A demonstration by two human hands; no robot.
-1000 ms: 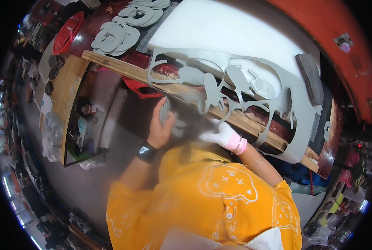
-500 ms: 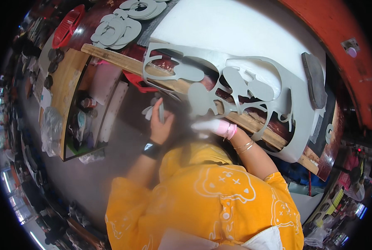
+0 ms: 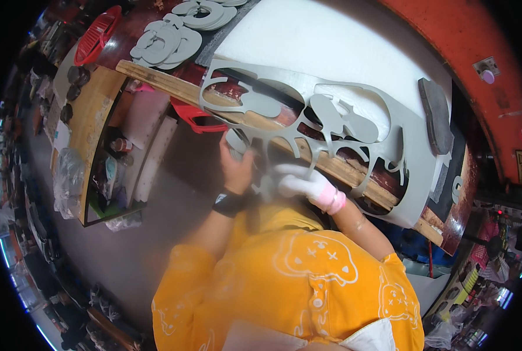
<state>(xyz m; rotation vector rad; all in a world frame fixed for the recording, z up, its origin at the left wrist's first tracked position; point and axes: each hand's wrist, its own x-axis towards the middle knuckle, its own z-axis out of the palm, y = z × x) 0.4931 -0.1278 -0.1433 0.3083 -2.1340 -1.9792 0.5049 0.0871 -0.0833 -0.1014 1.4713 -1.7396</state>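
The white tabletop point(image 3: 343, 52) fills the upper middle, and everything here is placed from the big grey cut-out sheet point(image 3: 354, 126) that lies across it, a flat panel full of curved openings with loose-looking grey shapes left inside them. Beyond the sheet, at the right rim, runs a broad orange-red machine frame point(image 3: 477, 35) carrying a small pale square plate with a pink knob point(image 3: 486, 69) and, lower down its edge, a yellow warning label point(image 3: 521, 159). Under the sheet's near edge a long wooden plank point(image 3: 173, 88) runs slantwise from upper left to lower right. The person's orange shirt with white cartoon prints point(image 3: 296, 281) sits below the sheet. To the sheet's left stands a wooden shelf unit point(image 3: 94, 134) with bottles and clear plastic bags. Up and left of the sheet lies a pile of grey cut shapes point(image 3: 167, 41), with a red plastic basket point(image 3: 97, 35) further left. At the sheet's right end rests a dark grey oblong block point(image 3: 436, 117). A red plastic piece point(image 3: 196, 117) shows just below the plank. The right hand point(image 3: 305, 182), in a white glove with a pink cuff, is at the sheet's lower edge, blurred, so I cannot tell how its fingers lie. The left hand point(image 3: 237, 167), bare with a dark wristband, has its fingers curled around a small grey cut piece point(image 3: 235, 142) just under the sheet's left part.
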